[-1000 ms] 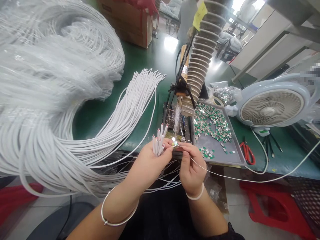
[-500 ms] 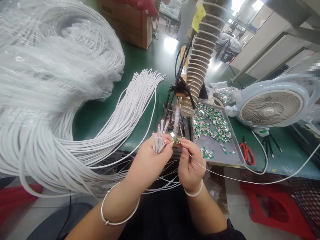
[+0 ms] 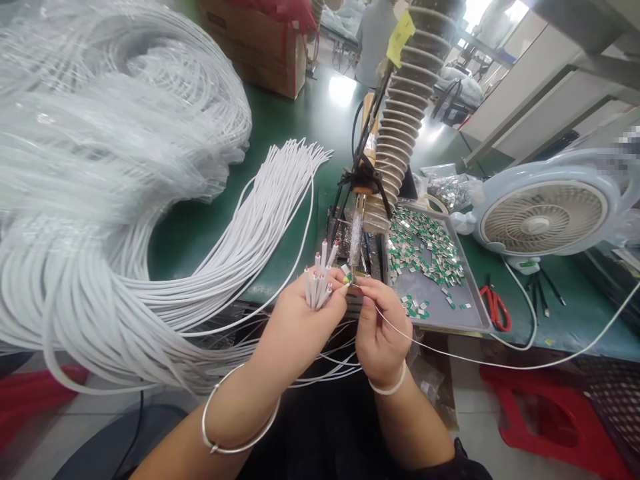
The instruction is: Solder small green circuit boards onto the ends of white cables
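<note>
1. The left hand (image 3: 300, 327) gripped a small bunch of white cables (image 3: 316, 287), its fingers (image 3: 330, 303) curled and pressed together around them, with the cut ends fanned upward.
2. The right hand (image 3: 383, 330) was just beside it, its thumb and forefinger (image 3: 367, 297) pinched together on the end of a thin cable (image 3: 450, 353), which ran off to the right past the edge of the bench (image 3: 330, 113).
3. A tiny green-and-silver piece (image 3: 347, 278) sat at the left fingertips, where the hands nearly met; it was too small to tell whether the right fingers touched it too.
4. Just behind the hands, a soldering iron (image 3: 356, 243) stood upright in a black clamp (image 3: 364, 179).
5. To the right of the iron lay a grey tray (image 3: 450, 319) holding many scattered green-and-silver pieces (image 3: 425, 247).
6. A huge coil of white cable (image 3: 100, 133) was heaped on the left of the bench, its long loose lengths (image 3: 260, 220) reaching toward the hands.
7. Farther right stood a pale blue fan (image 3: 537, 227), with red-handled pliers (image 3: 495, 308) in front of it.
</note>
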